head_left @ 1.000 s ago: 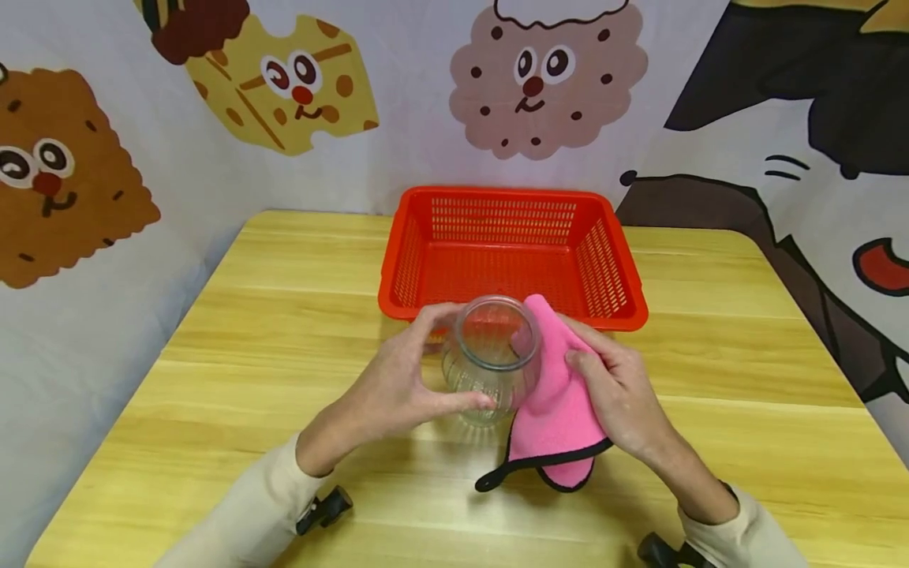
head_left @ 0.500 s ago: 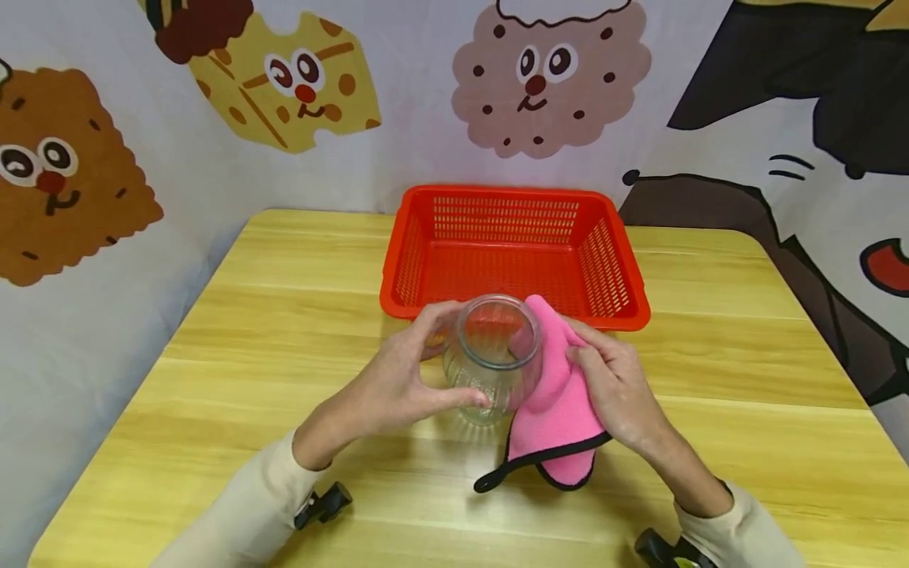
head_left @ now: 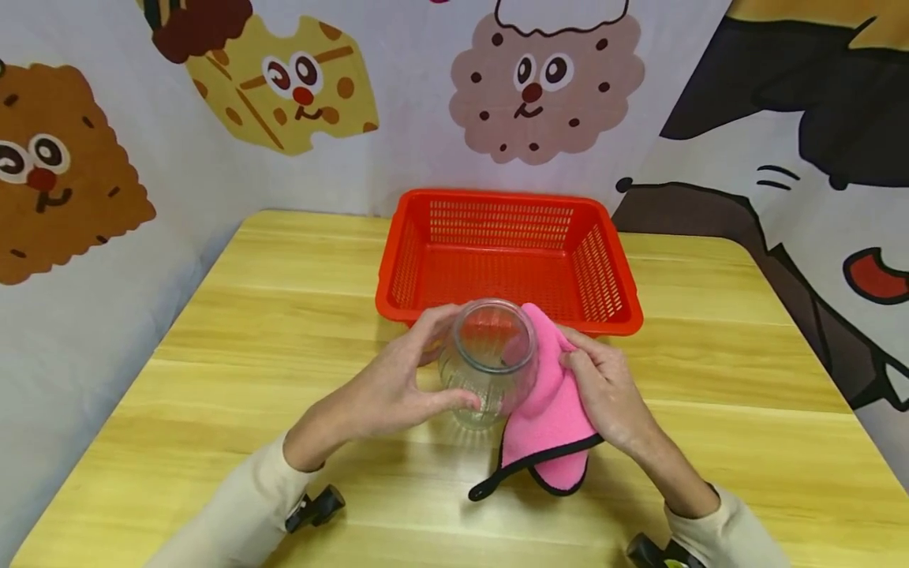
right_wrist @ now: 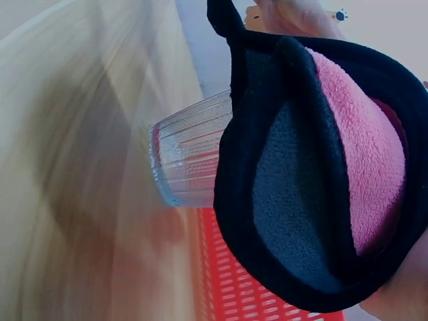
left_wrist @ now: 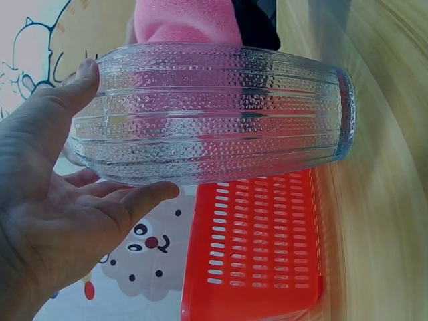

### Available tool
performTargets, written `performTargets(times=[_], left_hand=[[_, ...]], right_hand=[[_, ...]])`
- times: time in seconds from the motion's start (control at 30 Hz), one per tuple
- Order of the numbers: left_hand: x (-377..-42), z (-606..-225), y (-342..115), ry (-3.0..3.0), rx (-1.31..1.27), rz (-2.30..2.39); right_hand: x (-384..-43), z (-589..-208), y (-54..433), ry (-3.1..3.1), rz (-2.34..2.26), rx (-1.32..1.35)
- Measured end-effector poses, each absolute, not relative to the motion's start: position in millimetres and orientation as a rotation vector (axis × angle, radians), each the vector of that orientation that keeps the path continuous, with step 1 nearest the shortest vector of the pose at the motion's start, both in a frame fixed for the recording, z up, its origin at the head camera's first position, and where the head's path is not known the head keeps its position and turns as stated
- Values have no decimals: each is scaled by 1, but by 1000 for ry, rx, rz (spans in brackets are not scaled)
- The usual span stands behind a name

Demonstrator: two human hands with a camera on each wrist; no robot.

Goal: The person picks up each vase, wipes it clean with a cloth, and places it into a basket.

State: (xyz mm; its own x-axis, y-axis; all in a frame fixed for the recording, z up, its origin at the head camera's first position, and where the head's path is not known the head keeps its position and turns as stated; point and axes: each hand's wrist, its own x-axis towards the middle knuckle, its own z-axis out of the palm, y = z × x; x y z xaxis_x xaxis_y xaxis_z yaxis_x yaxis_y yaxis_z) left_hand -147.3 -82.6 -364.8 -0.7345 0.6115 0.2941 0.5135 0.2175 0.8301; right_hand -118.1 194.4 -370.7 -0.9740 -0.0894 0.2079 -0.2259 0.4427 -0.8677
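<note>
A clear ribbed glass jar (head_left: 490,371) with a round open mouth is upright in front of the basket, its base close over the table. My left hand (head_left: 398,386) grips it from the left, thumb on the near side and fingers round the back. In the left wrist view the glass (left_wrist: 214,114) shows a dotted, ribbed surface. My right hand (head_left: 611,386) pinches a pink cloth (head_left: 550,418) with black edging and a hanging loop, held along the jar's right side. The cloth's grey underside (right_wrist: 294,194) shows in the right wrist view, where it hides much of the jar.
Just behind the jar stands a red plastic basket (head_left: 497,272) with slotted walls and nothing inside. Everything rests on a light wood table (head_left: 284,315). A printed cartoon backdrop (head_left: 412,102) hangs close behind the table and along its sides.
Both hands, the jar and the cloth keep nearly the same hold and place. The whole scene shifts slightly with the head camera.
</note>
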Motion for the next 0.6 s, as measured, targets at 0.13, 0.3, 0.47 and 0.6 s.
performTargets(times=[0.13,0.3,0.47,0.6], left_hand=[[-146,-367,-85,2357,1088,1564],[-145,-370,-86,2352,1094,1565],[-148,-370,-84,2327,1109,1580],[-150,-370,-84,2339,1125,1582]], right_hand=[[-119,-377,193,-2592,1590,233],[-119,-382,194,-2624,1608,210],[-121,-385,196,-2656,1569,215],[-123,-389,196,-2682,1554,191]])
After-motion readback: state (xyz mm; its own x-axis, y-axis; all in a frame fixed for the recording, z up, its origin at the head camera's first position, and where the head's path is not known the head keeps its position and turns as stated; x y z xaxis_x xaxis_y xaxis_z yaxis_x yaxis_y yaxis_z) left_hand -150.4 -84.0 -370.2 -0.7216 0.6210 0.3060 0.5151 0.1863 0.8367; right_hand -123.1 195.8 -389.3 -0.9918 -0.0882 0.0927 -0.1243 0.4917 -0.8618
